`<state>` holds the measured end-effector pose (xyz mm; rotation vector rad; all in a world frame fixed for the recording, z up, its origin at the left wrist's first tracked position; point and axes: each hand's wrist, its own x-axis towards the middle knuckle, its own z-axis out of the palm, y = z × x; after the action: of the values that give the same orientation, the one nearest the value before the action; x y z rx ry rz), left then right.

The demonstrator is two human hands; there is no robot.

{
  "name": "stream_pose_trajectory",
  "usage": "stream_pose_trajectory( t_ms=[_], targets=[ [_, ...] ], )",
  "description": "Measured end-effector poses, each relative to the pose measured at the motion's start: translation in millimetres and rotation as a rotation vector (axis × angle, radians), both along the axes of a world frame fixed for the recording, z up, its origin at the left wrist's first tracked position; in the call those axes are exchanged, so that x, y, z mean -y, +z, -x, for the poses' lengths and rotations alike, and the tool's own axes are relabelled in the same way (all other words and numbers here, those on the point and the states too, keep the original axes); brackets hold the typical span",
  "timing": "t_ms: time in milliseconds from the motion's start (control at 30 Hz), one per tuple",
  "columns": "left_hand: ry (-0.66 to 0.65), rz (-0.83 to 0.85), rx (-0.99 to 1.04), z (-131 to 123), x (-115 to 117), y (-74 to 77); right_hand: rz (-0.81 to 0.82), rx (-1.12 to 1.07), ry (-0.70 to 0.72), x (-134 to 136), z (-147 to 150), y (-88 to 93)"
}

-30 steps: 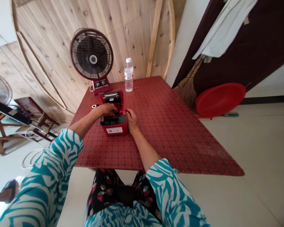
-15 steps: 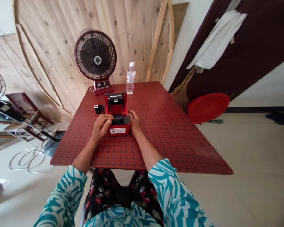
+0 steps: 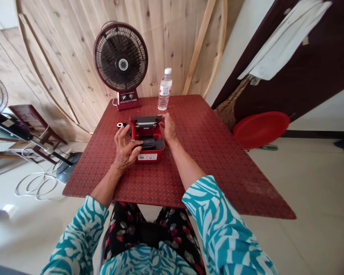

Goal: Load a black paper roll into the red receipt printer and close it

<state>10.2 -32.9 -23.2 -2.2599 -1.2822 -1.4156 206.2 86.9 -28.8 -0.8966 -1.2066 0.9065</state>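
While the boxy red-and-black plastic printer (image 3: 149,153) sits mid-frame, raised lid (image 3: 146,119) spanning left-to-right, the loosely spread left hand (image 3: 124,149) meets its left edge, the right hand (image 3: 169,130) curls beside the lid, grips unclear

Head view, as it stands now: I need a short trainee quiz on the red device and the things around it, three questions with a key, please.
1. Multiple choice: as the camera sees it, where does the clear bottle stand relative to the table fan?
A) to its left
B) to its right
C) directly in front of it

2. True or false: the lid of the red device stands raised.

3. Short answer: which of the person's hands is nearer the small black roll?

Key: 1. B; 2. true; 3. the left hand.
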Motion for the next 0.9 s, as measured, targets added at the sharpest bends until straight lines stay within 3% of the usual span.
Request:
stream_pose_trajectory(
  t_ms=[133, 267, 400, 733, 833, 900],
  targets=[
    [0.000, 0.028, 0.036, 0.2, 0.4, 0.8, -0.132, 0.137, -0.092, 35.9, -5.3, -14.1],
    [-0.027, 0.040, 0.067, 2.6, -0.8, -0.1, -0.134, 0.186, -0.113, 55.3, -3.8, -17.7],
    [-0.096, 0.102, 0.038, 5.8, -2.8, -3.3, -0.147, 0.192, -0.139, 56.6, -1.1, -20.1],
    [-0.022, 0.154, 0.042, 2.1, 1.1, -4.8, -0.170, 0.189, -0.139, 55.3, -0.7, -26.4],
    [-0.047, 0.163, 0.127, 2.4, 5.2, -3.5, -0.166, 0.160, -0.120, 55.1, -0.1, -27.7],
    [-0.052, 0.149, 0.306, 3.6, 7.2, -1.6, -0.145, 0.118, -0.112, 54.2, 0.7, -31.2]
  ],
)
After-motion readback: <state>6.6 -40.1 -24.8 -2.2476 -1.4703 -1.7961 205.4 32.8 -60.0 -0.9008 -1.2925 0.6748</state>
